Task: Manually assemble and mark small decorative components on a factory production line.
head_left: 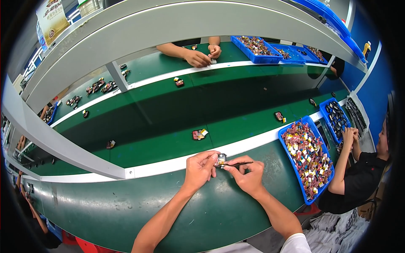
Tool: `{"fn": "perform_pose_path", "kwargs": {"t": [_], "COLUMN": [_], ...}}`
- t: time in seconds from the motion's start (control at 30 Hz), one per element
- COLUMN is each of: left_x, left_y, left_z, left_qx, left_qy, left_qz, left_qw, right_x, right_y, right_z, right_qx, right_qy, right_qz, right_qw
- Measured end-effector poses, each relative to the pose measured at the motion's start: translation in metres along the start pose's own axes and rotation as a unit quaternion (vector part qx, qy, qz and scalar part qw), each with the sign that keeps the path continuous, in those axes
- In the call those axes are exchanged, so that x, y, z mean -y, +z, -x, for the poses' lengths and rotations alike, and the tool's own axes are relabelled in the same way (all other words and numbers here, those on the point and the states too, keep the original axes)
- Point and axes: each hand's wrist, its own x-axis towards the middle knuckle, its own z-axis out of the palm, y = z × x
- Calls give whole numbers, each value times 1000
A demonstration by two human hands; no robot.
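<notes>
Left hand: grip pinched on small dark device, held by the white rail at the table's far edge. Right hand: grip closed round slim black tool, end at the device. This one looks unfinished; blue tray, right, heaped with parts.

The person's own hands number two: one left hand, one right hand. One device sits between them, and one black tool is in the right. On the belt seven pieces show clearly: two ahead of the hands, two leftward, three rightward; others far left are too small to count. One tray stands right of the hands, one second tray beyond it, at least three far trays ahead and rightward. Co-workers show two hands ahead, two to the right.
</notes>
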Motion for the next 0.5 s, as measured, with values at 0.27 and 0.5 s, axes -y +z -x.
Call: {"fn": "perform_pose_path", "kwargs": {"t": [0.27,0.5], "left_x": [-4,-4], "left_y": [2,0], "left_z": [0,-2], "left_qx": [-1,35], "left_qy": [-23,-20], "left_qz": [7,-8], "left_qw": [1000,999], "right_x": [7,-3], "right_y": [1,1], "right_z": [-3,0], "right_qx": [-11,-12], "right_qy": [-11,-44], "right_qz": [20,40], "right_qw": [1000,998]}}
